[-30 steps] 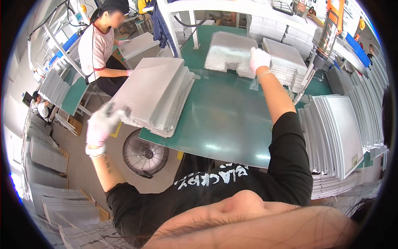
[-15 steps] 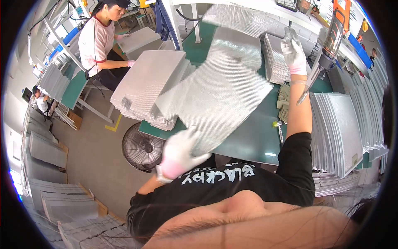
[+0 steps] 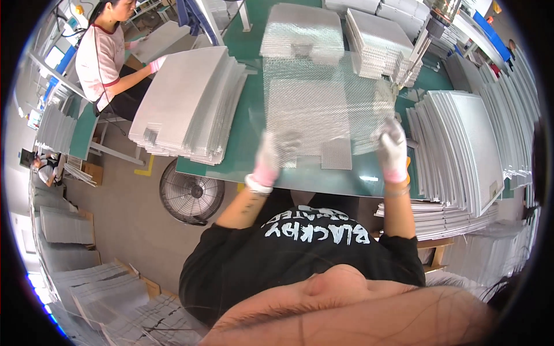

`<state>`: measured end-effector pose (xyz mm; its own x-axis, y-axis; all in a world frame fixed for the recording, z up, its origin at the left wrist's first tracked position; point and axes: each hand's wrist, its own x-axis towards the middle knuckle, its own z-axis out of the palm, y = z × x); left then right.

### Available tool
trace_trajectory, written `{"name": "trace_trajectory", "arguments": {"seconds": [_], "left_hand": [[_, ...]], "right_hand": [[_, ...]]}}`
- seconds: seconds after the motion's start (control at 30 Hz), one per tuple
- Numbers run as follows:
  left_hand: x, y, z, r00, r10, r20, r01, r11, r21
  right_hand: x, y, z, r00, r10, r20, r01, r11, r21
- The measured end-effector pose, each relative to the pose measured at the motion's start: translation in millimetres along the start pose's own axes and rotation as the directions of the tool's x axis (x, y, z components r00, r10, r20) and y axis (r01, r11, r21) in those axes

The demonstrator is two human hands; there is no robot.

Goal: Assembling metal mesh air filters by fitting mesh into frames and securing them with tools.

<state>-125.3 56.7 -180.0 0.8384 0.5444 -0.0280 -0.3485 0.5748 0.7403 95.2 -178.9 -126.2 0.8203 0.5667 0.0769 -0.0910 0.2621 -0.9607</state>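
Silver mesh sheet [image 3: 323, 109] lies flat on the green bench [image 3: 254, 115] ahead of me, reaching away from both grips. My left hand [image 3: 270, 155] pinches its near left edge, my right hand [image 3: 392, 149] its near right corner, both closed on it.

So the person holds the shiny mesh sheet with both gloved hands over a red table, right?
Not quite. The table is green, not red, as the head view shows. The rest holds: the left hand and the right hand, both gloved, hold the shiny mesh sheet over it.
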Motion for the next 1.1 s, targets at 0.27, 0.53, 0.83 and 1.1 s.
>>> {"name": "trace_trajectory", "arguments": {"seconds": [0.27, 0.53, 0.83, 1.1], "left_hand": [[-25, 26, -5, 0.951, 0.300, -0.078, 0.050, 0.101, 0.994], [-16, 3, -18, 0.952, 0.237, -0.193, 0.184, 0.061, 0.981], [-12, 1, -24, 0.963, 0.234, -0.131, 0.150, -0.068, 0.986], [-9, 3, -27, 0.966, 0.179, -0.185, 0.202, -0.080, 0.976]], "right_hand": [[-37, 40, 35, 0.979, -0.161, 0.124, 0.202, 0.695, -0.690], [-26, 73, 33, 0.970, -0.195, 0.144, 0.224, 0.498, -0.838], [-27, 89, 34, 0.972, -0.173, 0.161, 0.218, 0.388, -0.896], [-31, 91, 34, 0.962, -0.196, 0.191, 0.247, 0.323, -0.914]]}}
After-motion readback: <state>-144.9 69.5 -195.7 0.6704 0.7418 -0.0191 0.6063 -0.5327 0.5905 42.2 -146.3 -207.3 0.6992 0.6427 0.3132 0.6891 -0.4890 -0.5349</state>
